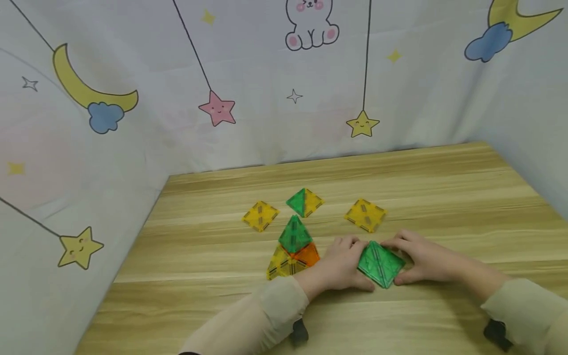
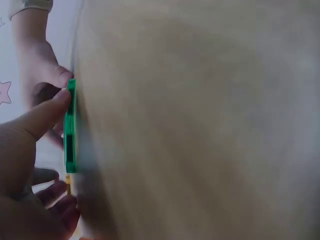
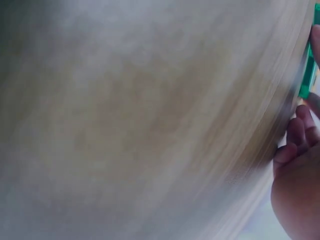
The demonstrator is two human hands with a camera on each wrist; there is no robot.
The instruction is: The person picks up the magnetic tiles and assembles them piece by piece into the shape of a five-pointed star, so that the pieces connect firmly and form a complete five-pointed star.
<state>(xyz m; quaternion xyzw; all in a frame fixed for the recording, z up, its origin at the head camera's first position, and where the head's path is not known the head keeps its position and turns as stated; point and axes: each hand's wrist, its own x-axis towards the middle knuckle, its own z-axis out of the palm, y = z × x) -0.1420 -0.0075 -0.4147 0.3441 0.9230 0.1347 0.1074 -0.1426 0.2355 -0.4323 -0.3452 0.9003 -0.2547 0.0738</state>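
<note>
Both hands hold a diamond of two green triangular magnetic tiles [image 1: 380,265] low over the wooden table, joined along a middle seam. My left hand [image 1: 343,264] has its thumb and fingers at the left edges. From the other side, the thumb and fingers of my right hand [image 1: 419,259] grip the right edges. In the left wrist view the green tiles [image 2: 70,127] appear edge-on, with the left thumb on them. Only a strip of green tile [image 3: 309,75] shows past the right hand [image 3: 300,170] in the right wrist view.
Left of the hands lies a larger triangle of green, yellow and orange tiles [image 1: 295,236], partly hidden by the left hand. Behind are a yellow diamond [image 1: 253,217], a green-and-yellow diamond [image 1: 298,202] and another yellow diamond [image 1: 374,215]. A printed curtain [image 1: 266,133] borders the table's back.
</note>
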